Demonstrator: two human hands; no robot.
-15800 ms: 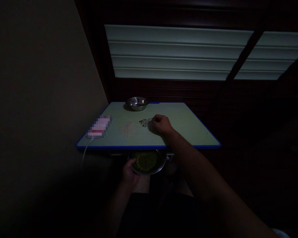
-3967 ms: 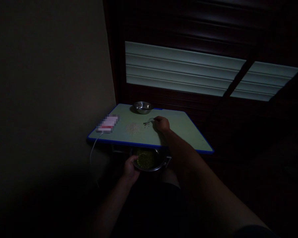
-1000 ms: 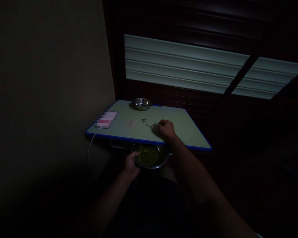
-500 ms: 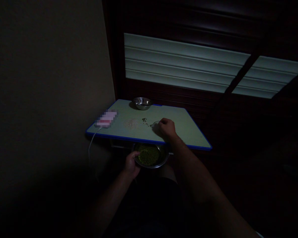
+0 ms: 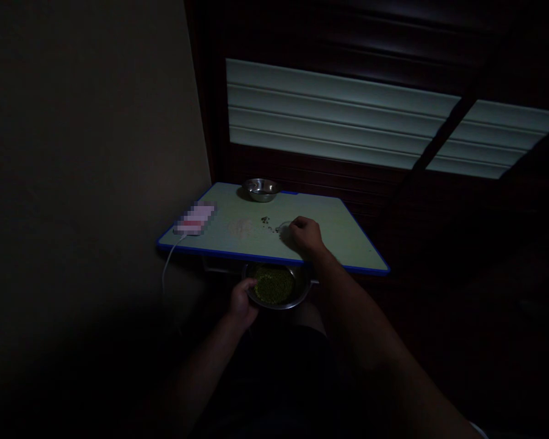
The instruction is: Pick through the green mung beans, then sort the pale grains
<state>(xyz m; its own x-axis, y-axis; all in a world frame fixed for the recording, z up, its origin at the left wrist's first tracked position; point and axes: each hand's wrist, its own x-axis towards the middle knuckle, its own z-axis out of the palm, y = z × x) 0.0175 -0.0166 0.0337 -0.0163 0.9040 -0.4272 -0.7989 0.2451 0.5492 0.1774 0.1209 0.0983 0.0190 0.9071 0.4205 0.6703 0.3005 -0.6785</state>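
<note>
Under the near edge of a pale green, blue-rimmed board (image 5: pixel 348 238), gripping a round steel bowl (image 5: pixel 280 306) of small green grains (image 5: pixel 274 286) in the left hand (image 5: pixel 242 303).
Over the board, pinching a thin, pale, curved implement (image 5: pixel 284 224) in the right hand (image 5: pixel 305 233), closer than the left to scattered dark bits (image 5: pixel 265 220) off to its left; beyond, with a smaller steel bowl (image 5: pixel 261 191).

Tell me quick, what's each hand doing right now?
Left hand: holding the bowl of green beans.
Right hand: closed on a thin, pale utensil.
</note>
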